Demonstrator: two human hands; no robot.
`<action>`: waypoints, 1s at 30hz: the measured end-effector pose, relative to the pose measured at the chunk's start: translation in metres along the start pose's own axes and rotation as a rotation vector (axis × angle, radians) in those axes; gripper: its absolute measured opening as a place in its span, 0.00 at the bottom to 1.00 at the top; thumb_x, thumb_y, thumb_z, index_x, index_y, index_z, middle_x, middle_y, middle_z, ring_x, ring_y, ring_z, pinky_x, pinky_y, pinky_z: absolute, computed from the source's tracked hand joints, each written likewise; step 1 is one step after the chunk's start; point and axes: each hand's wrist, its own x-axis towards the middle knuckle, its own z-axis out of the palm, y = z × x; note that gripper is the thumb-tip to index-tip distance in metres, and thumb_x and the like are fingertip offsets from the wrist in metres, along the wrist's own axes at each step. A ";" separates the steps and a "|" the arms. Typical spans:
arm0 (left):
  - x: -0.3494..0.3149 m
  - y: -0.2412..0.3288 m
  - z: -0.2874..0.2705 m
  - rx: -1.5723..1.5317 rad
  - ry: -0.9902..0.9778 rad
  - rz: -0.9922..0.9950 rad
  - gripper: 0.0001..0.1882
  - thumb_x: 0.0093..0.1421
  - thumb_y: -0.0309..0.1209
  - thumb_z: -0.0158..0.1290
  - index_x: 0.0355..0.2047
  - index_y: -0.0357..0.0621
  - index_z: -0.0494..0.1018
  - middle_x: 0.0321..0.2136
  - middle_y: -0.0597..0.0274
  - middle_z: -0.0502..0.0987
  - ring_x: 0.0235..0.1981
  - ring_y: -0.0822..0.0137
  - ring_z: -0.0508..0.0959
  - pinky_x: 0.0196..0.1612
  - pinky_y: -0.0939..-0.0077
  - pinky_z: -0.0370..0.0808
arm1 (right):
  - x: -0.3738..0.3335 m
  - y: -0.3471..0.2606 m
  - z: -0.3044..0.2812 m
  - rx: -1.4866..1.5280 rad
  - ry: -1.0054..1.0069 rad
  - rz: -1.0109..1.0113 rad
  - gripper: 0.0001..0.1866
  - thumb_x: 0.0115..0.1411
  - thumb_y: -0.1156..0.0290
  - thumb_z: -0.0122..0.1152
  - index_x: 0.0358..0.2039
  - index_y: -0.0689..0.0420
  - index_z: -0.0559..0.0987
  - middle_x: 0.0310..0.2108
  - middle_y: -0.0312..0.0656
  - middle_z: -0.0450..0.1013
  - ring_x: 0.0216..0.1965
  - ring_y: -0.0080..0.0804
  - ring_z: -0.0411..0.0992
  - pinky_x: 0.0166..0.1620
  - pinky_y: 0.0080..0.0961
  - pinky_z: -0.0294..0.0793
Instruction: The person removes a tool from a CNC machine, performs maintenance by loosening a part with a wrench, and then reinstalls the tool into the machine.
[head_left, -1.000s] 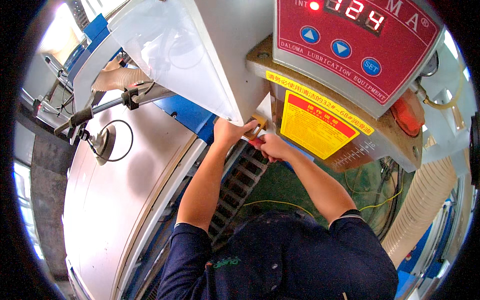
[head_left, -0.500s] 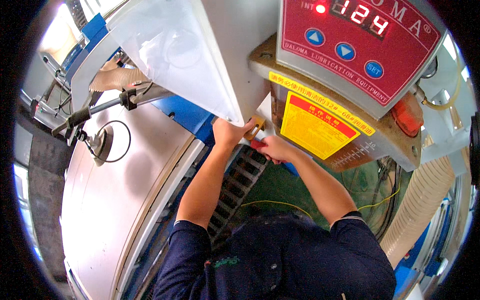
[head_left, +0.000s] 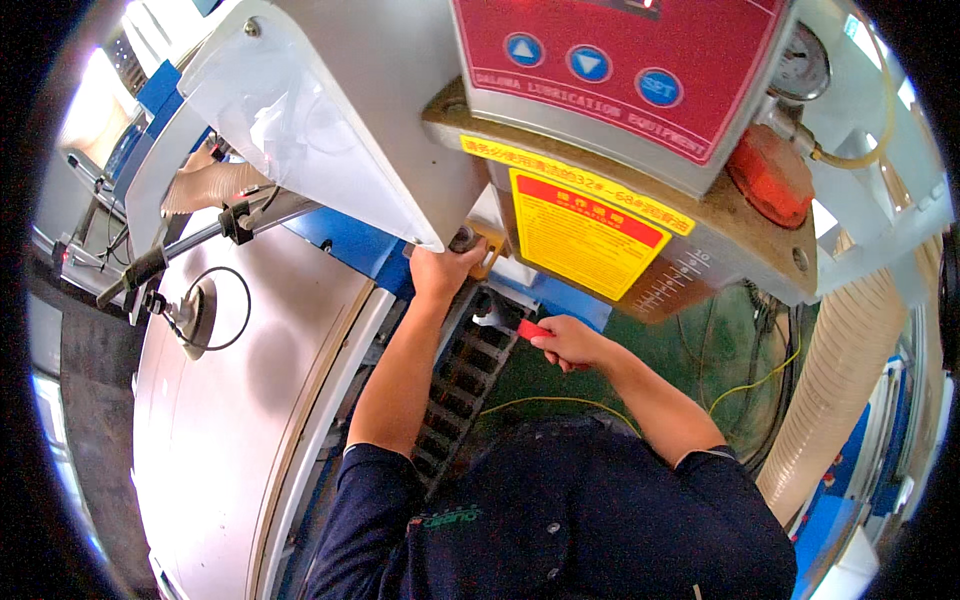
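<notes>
Red-handled tool (head_left: 531,329) within right fingers (head_left: 552,344)

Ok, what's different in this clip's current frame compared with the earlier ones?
The right hand has drawn back from the tan piece, toward the person and rightward, keeping hold of the red-handled tool; its pale end now shows against the dark track. The view shifted too: the red panel sits further left and higher. The left hand stays at the tan piece.
</notes>
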 end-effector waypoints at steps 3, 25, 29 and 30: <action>0.001 -0.014 0.000 -0.022 -0.008 0.039 0.19 0.43 0.37 0.65 0.31 0.40 0.72 0.30 0.53 0.75 0.35 0.48 0.77 0.38 0.60 0.74 | -0.010 -0.001 -0.001 -0.024 -0.006 -0.006 0.12 0.68 0.62 0.52 0.33 0.57 0.71 0.18 0.33 0.69 0.13 0.21 0.67 0.15 0.23 0.64; -0.108 -0.026 -0.080 -1.046 -0.247 -0.704 0.20 0.67 0.40 0.52 0.50 0.38 0.67 0.37 0.61 0.73 0.38 0.71 0.73 0.40 0.75 0.72 | 0.008 -0.107 0.104 1.035 0.054 -0.236 0.10 0.65 0.69 0.58 0.44 0.57 0.69 0.37 0.40 0.74 0.36 0.30 0.74 0.40 0.32 0.76; -0.117 -0.017 -0.118 -0.911 -0.326 -0.591 0.18 0.69 0.40 0.48 0.51 0.40 0.67 0.38 0.62 0.74 0.40 0.73 0.73 0.44 0.76 0.71 | 0.042 -0.111 0.130 1.035 0.112 -0.285 0.10 0.64 0.70 0.60 0.43 0.57 0.70 0.38 0.38 0.73 0.37 0.28 0.73 0.40 0.30 0.75; -0.117 -0.015 -0.125 -0.874 -0.364 -0.558 0.19 0.68 0.39 0.50 0.52 0.40 0.67 0.38 0.62 0.74 0.40 0.73 0.73 0.45 0.76 0.71 | 0.046 -0.115 0.133 1.058 0.164 -0.253 0.10 0.65 0.70 0.60 0.43 0.57 0.70 0.38 0.38 0.72 0.36 0.27 0.73 0.41 0.29 0.74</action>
